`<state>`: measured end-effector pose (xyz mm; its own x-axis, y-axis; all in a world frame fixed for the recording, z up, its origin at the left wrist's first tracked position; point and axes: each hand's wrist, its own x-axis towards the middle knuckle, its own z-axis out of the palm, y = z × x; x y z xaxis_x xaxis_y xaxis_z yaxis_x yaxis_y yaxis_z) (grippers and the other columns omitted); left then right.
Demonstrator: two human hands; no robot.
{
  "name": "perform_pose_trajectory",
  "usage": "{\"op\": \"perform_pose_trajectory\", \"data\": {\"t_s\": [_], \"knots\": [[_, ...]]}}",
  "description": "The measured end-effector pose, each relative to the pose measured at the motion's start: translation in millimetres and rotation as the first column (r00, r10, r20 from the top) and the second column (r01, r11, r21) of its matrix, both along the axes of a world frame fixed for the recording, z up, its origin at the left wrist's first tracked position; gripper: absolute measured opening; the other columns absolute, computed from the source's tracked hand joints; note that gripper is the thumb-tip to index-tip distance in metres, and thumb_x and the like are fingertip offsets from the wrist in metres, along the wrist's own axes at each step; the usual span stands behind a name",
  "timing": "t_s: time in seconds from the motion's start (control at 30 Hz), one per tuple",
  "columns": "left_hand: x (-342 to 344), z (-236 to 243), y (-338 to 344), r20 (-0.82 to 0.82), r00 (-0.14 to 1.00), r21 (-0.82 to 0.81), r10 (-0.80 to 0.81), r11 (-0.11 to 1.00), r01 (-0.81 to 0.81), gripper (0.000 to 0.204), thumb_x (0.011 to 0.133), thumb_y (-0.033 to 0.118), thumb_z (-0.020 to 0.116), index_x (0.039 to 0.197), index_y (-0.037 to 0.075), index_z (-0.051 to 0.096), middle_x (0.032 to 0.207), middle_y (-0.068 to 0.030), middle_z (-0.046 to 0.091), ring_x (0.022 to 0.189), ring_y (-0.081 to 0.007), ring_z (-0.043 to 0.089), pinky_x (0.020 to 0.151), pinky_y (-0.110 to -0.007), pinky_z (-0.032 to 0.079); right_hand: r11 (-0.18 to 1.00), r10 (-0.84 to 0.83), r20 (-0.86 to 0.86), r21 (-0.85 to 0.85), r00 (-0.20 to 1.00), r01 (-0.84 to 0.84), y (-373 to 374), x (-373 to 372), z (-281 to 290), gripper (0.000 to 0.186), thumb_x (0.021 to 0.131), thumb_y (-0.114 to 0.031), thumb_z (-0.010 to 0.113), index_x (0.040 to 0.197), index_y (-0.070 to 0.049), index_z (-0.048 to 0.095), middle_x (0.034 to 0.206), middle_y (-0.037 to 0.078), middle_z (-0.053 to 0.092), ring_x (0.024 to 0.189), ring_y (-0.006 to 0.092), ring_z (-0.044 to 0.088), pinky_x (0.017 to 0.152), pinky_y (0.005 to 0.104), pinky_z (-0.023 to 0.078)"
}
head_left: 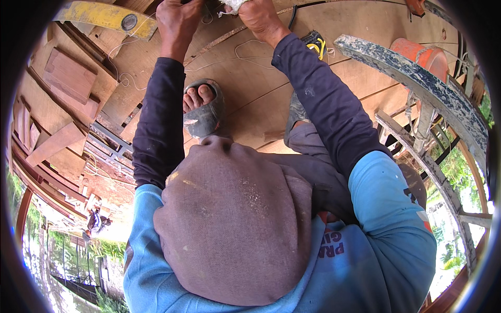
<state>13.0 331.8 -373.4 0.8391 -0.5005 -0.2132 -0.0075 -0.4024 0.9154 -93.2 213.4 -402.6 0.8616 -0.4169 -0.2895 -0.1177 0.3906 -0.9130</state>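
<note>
My left hand (179,25) reaches to the upper edge of the head view. Its fingers look curled in, but their tips are cut off, and what they hold is hidden. To its right, my right hand (262,22) is closed on a white, frayed bundle (234,4), partly out of view. Thin pale string (237,52) runs in loose loops over the wooden boards (250,99) below the hands. Left of my left hand lies a yellow spirit level (104,16) with a round vial, string crossing it.
A black and yellow object (315,44) lies beside my right forearm. At the right stand a paint-worn beam (417,78) and an orange bucket (424,58). Cut wood pieces (70,75) lie at the left, near gaps in the boards. Another person (96,223) is far off below.
</note>
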Motion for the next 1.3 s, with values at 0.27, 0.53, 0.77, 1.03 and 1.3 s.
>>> {"op": "perform_pose_trajectory", "data": {"t_s": [0.27,0.53,0.77,1.03,1.3], "knots": [[-2,-10,4,0.085,0.996,-0.108,0.028,0.994,-0.018,0.013,0.085,0.008,0.070,0.093,-0.001,0.070,0.081,-0.0092,0.072,0.073,-0.0117,0.065,0.066,-0.027,0.052,0.992,-0.013,0.011,0.123,1.000,0.012,-2,-1,-5,0.026,0.096,-0.009,0.050,0.114,0.003,0.065,0.106,0.006,0.068,0.094,0.0143,0.065,0.082,0.0244,0.051],[-8,-5,4,0.276,0.960,-0.029,-0.039,0.998,0.049,0.010,0.087,0.008,0.068,0.094,0.002,0.071,0.083,-0.0100,0.073,0.076,-0.0150,0.069,0.068,-0.029,0.052,0.997,0.014,-0.074,0.080,0.997,-0.008,-3,-1,3,0.026,0.097,-0.013,0.051,0.112,0.002,0.067,0.103,0.004,0.068,0.092,0.0130,0.064,0.077,0.0244,0.050],[-6,-2,2,0.360,0.927,0.077,-0.104,0.994,0.082,0.014,0.087,0.013,0.068,0.096,0.003,0.072,0.086,-0.0139,0.072,0.079,-0.0228,0.071,0.069,-0.031,0.054,0.998,-0.011,-0.032,0.066,0.999,0.013,-4,-3,-4,0.027,0.097,-0.013,0.051,0.113,0.001,0.067,0.102,0.003,0.068,0.090,0.0118,0.064,0.076,0.0245,0.049],[-6,-9,0,0.201,0.980,-0.030,0.004,1.000,0.002,0.019,0.086,0.009,0.069,0.102,-0.001,0.068,0.091,-0.0130,0.072,0.079,-0.0195,0.069,0.073,-0.030,0.054,0.999,0.017,-0.044,0.039,0.999,-0.015,-5,-3,-4,0.026,0.096,-0.013,0.052,0.113,0.001,0.067,0.102,0.002,0.068,0.089,0.0114,0.063,0.075,0.0239,0.049],[-2,-17,5,0.036,0.999,-0.152,0.020,0.988,-0.014,0.016,0.085,0.004,0.070,0.099,-0.001,0.065,0.085,-0.0061,0.068,0.077,-0.0119,0.063,0.069,-0.028,0.052,0.999,0.004,0.004,0.045,1.000,-0.004,-1,-1,-1,0.027,0.098,-0.015,0.052,0.112,0.002,0.067,0.103,0.003,0.068,0.092,0.0120,0.064,0.078,0.0236,0.049]]}}
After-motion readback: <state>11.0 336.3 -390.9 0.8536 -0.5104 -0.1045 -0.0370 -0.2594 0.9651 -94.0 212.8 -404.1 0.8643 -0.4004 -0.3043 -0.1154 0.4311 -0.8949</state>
